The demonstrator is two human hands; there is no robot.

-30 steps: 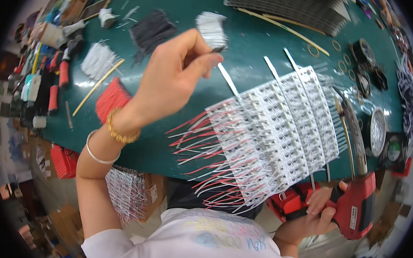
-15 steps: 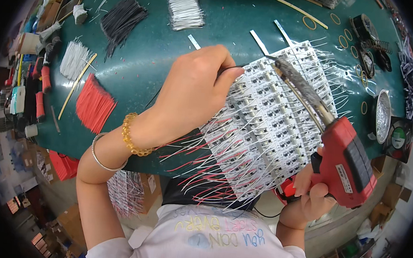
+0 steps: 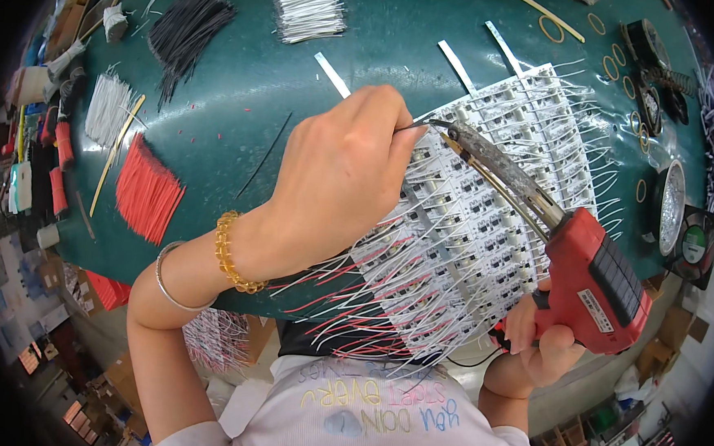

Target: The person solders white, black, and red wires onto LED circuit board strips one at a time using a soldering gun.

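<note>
My left hand [image 3: 345,157] pinches a thin black wire [image 3: 410,127] between thumb and forefinger at the far left edge of a white circuit board panel [image 3: 491,162]. In my right hand [image 3: 542,341] is a red soldering gun [image 3: 595,278], fingers wrapped round its handle. Its bent dark tip [image 3: 437,123] meets or nearly meets the wire end beside my left fingertips; exact contact cannot be made out. Rows of small parts cover the panel, with white and red wires hanging from its near left side and white ones from its right. Another black wire [image 3: 263,156] lies left of my left hand.
Bundles of black wires [image 3: 187,33], white wires [image 3: 309,7] and red wires [image 3: 148,190] lie on the green table [image 3: 227,76]. Rubber bands [image 3: 612,68], a metal dish [image 3: 670,208] and a solder spool [image 3: 693,244] sit at right. White strips [image 3: 456,67] stick out past the panel's far edge.
The soldering gun's tip has come down and left, to the wire at my left fingertips. My left hand keeps its pinch. The view has shifted slightly, exposing more of the loose black wire.
</note>
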